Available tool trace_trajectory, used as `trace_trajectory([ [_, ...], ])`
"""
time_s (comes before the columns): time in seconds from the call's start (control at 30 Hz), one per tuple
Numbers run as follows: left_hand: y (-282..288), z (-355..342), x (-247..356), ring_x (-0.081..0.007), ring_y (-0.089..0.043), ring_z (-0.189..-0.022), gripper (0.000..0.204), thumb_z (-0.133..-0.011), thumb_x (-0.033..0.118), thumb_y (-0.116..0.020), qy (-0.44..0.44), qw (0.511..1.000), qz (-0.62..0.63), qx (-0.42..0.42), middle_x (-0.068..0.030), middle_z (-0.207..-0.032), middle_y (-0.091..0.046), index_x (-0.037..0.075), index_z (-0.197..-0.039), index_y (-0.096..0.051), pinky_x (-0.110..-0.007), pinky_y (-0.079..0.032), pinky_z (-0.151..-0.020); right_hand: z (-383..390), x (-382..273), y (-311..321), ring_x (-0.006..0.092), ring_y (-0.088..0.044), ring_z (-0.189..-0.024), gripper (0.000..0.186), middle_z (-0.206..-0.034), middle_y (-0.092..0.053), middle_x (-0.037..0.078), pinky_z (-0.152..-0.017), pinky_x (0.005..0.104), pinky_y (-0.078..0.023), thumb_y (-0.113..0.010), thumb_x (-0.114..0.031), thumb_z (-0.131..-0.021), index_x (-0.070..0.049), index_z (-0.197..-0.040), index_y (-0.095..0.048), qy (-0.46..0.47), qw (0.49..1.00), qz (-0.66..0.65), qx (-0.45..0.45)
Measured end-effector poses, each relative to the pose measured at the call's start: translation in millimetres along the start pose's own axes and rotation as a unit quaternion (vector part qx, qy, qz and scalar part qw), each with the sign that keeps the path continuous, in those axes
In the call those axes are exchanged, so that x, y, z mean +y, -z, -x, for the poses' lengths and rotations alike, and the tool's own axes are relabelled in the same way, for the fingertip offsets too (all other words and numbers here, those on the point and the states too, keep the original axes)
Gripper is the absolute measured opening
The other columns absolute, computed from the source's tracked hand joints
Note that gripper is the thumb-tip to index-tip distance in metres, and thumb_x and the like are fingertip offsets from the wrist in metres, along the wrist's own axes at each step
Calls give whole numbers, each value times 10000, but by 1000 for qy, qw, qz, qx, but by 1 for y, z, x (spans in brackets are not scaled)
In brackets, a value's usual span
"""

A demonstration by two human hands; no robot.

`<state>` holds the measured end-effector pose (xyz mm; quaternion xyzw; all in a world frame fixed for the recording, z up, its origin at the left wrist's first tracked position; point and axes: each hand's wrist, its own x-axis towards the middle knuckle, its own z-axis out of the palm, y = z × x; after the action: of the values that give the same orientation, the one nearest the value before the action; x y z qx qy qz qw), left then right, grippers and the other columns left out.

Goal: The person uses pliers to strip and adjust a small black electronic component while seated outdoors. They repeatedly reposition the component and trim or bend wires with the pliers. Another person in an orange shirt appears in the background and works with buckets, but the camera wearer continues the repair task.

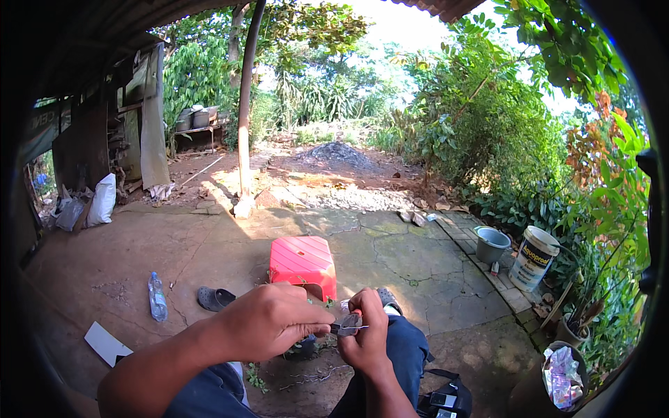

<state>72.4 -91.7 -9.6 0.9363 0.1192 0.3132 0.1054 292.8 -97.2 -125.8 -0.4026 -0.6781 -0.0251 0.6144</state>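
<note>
My L hand (279, 322) and R hand (369, 340) meet in front of me, above my lap; between them is a small grey metal tool (346, 324) w/ a bit of red showing, held approx. level; R fingers are curled round it, clamped on its right part; L thumb & index are pinched tog. at its left end, tho can't tell if they grip the tool itself or smth. thin against it; a thin pale strand pokes out by my R fingers.

Just beyond, on the cracked concrete floor (418, 279), is a pinkish-red plastic stool (302, 256); to its left, a dark rubber clog (215, 299) & a clear plastic bottle (157, 297) lying down; far R, a grey plastic bucket (493, 244) next to a white labelled pail (534, 259).
</note>
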Motion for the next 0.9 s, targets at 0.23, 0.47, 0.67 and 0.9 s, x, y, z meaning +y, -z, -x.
trace_trajectory([
  [0.23,8,-4,14,-196,-653,-657,203,-1086,190,-653,151,973,167,-49,-94,-813,-729,14,-1097,-753,-347,-517,-653,4,-7,6,425,-562,-719,186,-781,-545,189,-661,459,-457,-649,-33,-705,-3,-845,-530,-26,999,-10,16],
  [0.47,7,-8,11,-56,-477,-604,439,-1180,304,-515,285,823,462,-168,-8,-683,-621,-81,-1152,-725,-243,-417,-628,-1,-8,7,337,-503,-623,149,-717,-482,152,-591,409,-402,-619,-75,-795,6,-800,-495,34,999,-15,24],
  [0.67,11,-5,-7,-37,-367,-597,448,-1168,359,-541,294,780,487,-259,77,-655,-424,-23,-1084,-759,-254,-300,-573,-1,-7,6,309,-479,-592,148,-704,-459,142,-564,395,-377,-603,-60,-782,13,-784,-474,63,998,-14,11],
  [0.9,9,3,-18,-37,-365,-619,428,-1173,346,-526,256,850,395,-236,79,-678,-410,-3,-1082,-758,-260,-311,-579,5,-4,0,416,-552,-665,192,-737,-537,181,-618,453,-451,-673,-78,-684,-19,-801,-533,10,1000,3,-25],
])
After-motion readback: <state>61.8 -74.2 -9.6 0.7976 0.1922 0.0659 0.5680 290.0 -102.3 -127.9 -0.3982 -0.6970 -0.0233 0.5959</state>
